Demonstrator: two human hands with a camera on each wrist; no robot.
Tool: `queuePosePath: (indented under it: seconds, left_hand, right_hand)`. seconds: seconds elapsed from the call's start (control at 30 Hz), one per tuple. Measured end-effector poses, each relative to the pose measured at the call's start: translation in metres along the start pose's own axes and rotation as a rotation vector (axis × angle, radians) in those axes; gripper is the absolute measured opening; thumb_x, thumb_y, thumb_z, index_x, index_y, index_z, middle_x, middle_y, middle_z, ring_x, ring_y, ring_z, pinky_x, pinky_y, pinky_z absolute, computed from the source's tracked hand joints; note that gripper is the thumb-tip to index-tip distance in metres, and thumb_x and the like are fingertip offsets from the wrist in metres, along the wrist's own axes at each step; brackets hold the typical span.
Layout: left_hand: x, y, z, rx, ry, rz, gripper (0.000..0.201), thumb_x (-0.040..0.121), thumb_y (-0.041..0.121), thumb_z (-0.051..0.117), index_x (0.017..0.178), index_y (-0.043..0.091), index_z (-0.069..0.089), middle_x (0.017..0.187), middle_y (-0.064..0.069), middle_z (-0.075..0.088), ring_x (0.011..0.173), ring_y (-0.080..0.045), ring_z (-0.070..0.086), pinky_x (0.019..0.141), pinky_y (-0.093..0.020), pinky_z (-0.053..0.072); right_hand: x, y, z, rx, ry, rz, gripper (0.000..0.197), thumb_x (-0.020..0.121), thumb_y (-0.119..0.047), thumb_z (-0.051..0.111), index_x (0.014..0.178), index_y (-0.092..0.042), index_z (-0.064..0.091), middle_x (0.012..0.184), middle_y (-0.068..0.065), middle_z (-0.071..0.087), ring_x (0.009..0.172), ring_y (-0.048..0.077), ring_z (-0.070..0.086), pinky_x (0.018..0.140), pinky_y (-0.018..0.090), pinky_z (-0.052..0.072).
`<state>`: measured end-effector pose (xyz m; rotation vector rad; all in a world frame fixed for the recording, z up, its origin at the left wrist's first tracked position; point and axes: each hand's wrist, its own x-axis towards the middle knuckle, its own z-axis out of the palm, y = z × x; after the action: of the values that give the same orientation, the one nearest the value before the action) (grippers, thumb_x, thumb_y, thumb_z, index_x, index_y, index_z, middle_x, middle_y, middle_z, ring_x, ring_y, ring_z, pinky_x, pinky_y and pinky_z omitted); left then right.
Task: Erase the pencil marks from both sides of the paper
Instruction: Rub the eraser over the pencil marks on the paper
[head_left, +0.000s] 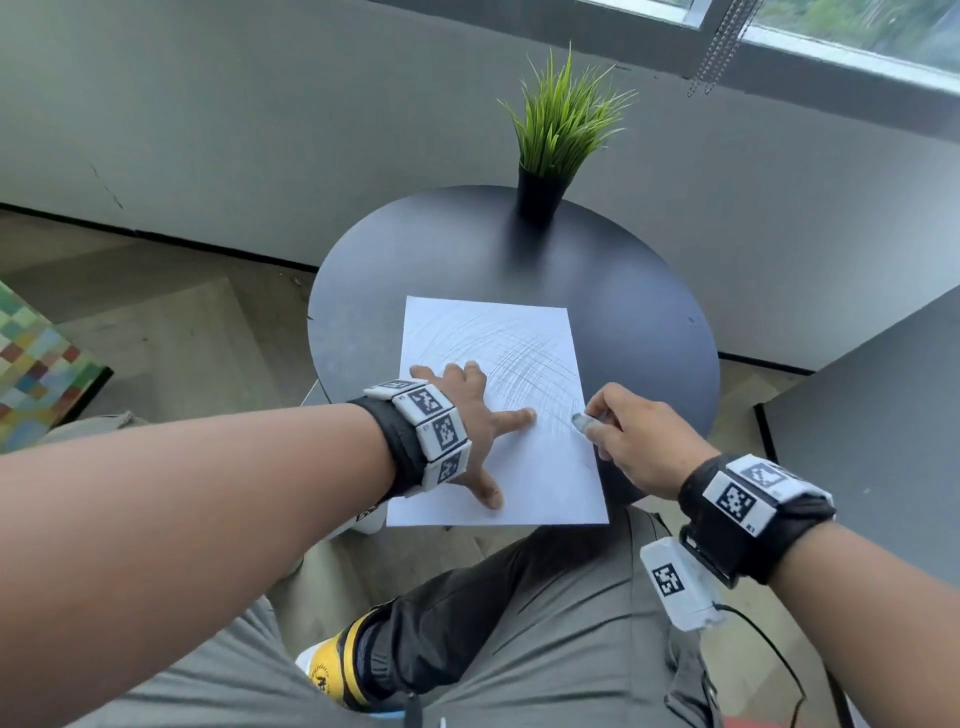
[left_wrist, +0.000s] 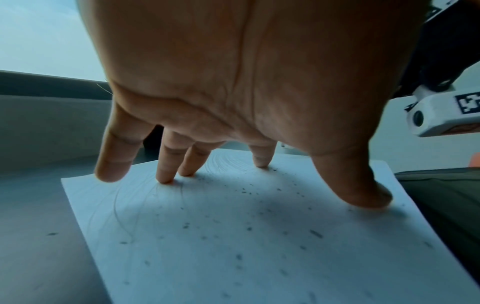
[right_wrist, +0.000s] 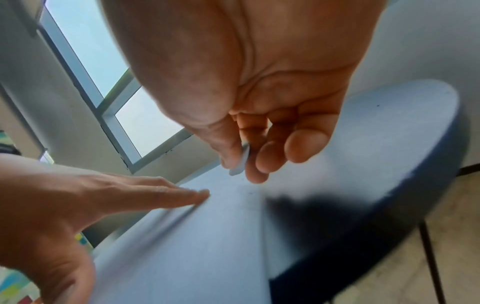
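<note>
A white sheet of paper (head_left: 530, 467) with curved pencil scribbles over its far half lies on the round dark table (head_left: 452, 249), its near edge hanging past the rim. My left hand (head_left: 475, 415) lies spread on the sheet's left part, fingertips (left_wrist: 166, 176) pressing it flat. My right hand (head_left: 634, 436) hovers at the sheet's right edge and pinches a small pale eraser (head_left: 581, 421) between thumb and fingers. The eraser (right_wrist: 240, 162) sits just above the paper (right_wrist: 207, 236). Dark eraser crumbs dot the paper (left_wrist: 233, 236).
A black pot with green artificial grass (head_left: 550, 150) stands at the table's far edge. A grey surface (head_left: 883, 415) lies to the right, a colourful checked item (head_left: 36, 364) at the left. My legs are under the table's near edge.
</note>
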<state>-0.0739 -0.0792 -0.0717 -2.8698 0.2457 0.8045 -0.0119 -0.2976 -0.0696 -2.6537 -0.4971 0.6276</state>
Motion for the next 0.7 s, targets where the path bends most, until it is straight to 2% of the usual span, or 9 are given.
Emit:
queuePosePath:
  seconds: [0.07,0.13,0.2,0.23,0.33,0.43,0.5,0.6,0.7]
  left_hand:
    - [-0.005,-0.007,-0.004,-0.077,0.045,0.046,0.094,0.069,0.086,0.055,0.147,0.056,0.012,0.146,-0.012,0.032,0.130,-0.034,0.036,0.098,-0.053,0.040]
    - [-0.008,-0.025,-0.009,-0.171,0.097,0.069,0.084,0.078,0.075,0.059,0.149,0.052,0.020,0.148,-0.005,0.035,0.135,-0.029,0.034,0.102,-0.051,0.041]
    - [-0.013,-0.052,-0.007,-0.183,0.127,0.017,0.084,0.080,0.069,0.062,0.150,0.048,0.020,0.156,-0.001,0.027,0.142,-0.026,0.027,0.108,-0.049,0.039]
    - [-0.015,-0.065,-0.002,-0.179,0.122,-0.032,0.088,0.078,0.071,0.062,0.151,0.047,0.019,0.158,-0.001,0.022,0.144,-0.025,0.024,0.110,-0.049,0.037]
    - [-0.022,-0.085,0.024,-0.204,0.091,-0.119,0.105,0.066,0.090,0.052,0.152,0.044,0.011,0.163,0.000,0.007,0.149,-0.025,0.011,0.115,-0.053,0.027]
    - [-0.020,-0.074,0.040,-0.187,0.127,-0.085,0.116,0.059,0.100,0.037,0.153,0.043,-0.002,0.164,0.003,-0.008,0.151,-0.025,-0.006,0.118,-0.057,0.009]
    - [-0.013,-0.063,0.043,-0.192,0.146,-0.051,0.119,0.057,0.101,0.035,0.153,0.043,-0.005,0.164,0.004,-0.014,0.151,-0.027,-0.012,0.116,-0.063,0.003]
    - [-0.004,-0.052,0.042,-0.209,0.136,-0.023,0.125,0.053,0.102,0.038,0.152,0.043,-0.008,0.164,0.004,-0.019,0.150,-0.032,-0.016,0.114,-0.068,0.001]
    - [-0.002,-0.049,0.039,-0.218,0.136,-0.013,0.126,0.053,0.101,0.043,0.153,0.043,-0.007,0.163,0.001,-0.021,0.150,-0.033,-0.014,0.115,-0.066,0.003]
  right_hand:
    - [0.003,-0.007,-0.003,0.031,-0.007,-0.015,0.021,0.098,-0.049,0.050,0.091,-0.029,0.049,0.081,-0.004,0.067,0.076,0.018,0.063,0.067,0.033,0.049]
    - [0.007,-0.013,-0.005,0.039,-0.012,-0.031,0.021,0.098,-0.049,0.050,0.091,-0.029,0.048,0.084,-0.003,0.066,0.076,0.018,0.064,0.070,0.036,0.052]
    - [0.011,-0.019,-0.005,0.046,-0.009,-0.047,0.021,0.097,-0.050,0.050,0.091,-0.030,0.048,0.086,-0.002,0.066,0.077,0.019,0.064,0.073,0.039,0.054]
    - [0.012,-0.022,-0.005,0.052,-0.008,-0.055,0.021,0.097,-0.050,0.050,0.091,-0.030,0.048,0.086,-0.002,0.066,0.077,0.020,0.064,0.074,0.040,0.055]
    - [0.012,-0.033,-0.001,0.065,-0.048,-0.088,0.022,0.097,-0.051,0.050,0.092,-0.030,0.049,0.084,-0.005,0.067,0.076,0.018,0.066,0.075,0.040,0.055]
    - [0.009,-0.045,0.012,0.060,-0.153,-0.152,0.022,0.095,-0.051,0.053,0.090,-0.029,0.050,0.078,-0.006,0.070,0.070,0.012,0.066,0.072,0.036,0.056]
    - [0.011,-0.053,0.019,0.031,-0.175,-0.183,0.022,0.094,-0.051,0.054,0.090,-0.030,0.050,0.076,-0.006,0.070,0.070,0.012,0.064,0.073,0.036,0.055]
    - [0.024,-0.061,0.019,0.011,-0.134,-0.177,0.022,0.095,-0.050,0.053,0.092,-0.028,0.050,0.079,-0.005,0.068,0.073,0.016,0.062,0.073,0.034,0.053]
    - [0.040,-0.063,0.017,-0.031,-0.088,-0.141,0.022,0.096,-0.048,0.052,0.094,-0.026,0.051,0.088,0.001,0.068,0.083,0.023,0.062,0.076,0.035,0.051]
